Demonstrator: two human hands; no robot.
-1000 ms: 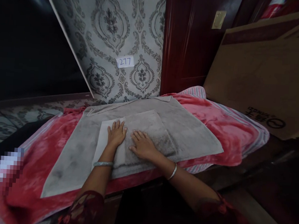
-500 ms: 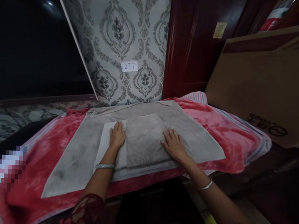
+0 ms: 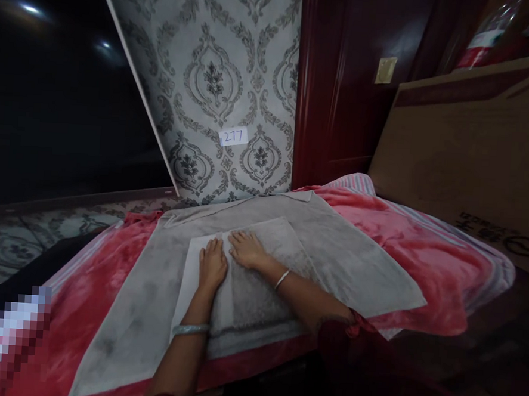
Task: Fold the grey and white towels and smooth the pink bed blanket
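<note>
A large grey cloth (image 3: 144, 298) lies spread over a red blanket (image 3: 88, 289). On its middle rests a flat rectangle with a white strip (image 3: 190, 271) at the left and a fuzzy grey cloth piece (image 3: 258, 296) at the right. My left hand (image 3: 212, 265) lies flat along the border between strip and grey piece, fingers stretched forward. Close beside it, my right hand (image 3: 246, 249) presses flat on the upper left part of the grey piece, fingers extended. Neither hand grips anything. What the white strip is made of, I cannot tell.
A dark screen (image 3: 64, 102) stands at the left. Behind are patterned wallpaper (image 3: 213, 81) with a paper label (image 3: 233, 136) and a dark red wood panel (image 3: 333, 94). A big cardboard box (image 3: 464, 150) stands at the right, with a plastic bottle (image 3: 487, 41) beyond it.
My right hand has moved left across the grey piece, from its right edge to beside my left hand. My left hand stays on the same border. The camera view has tilted up slightly.
</note>
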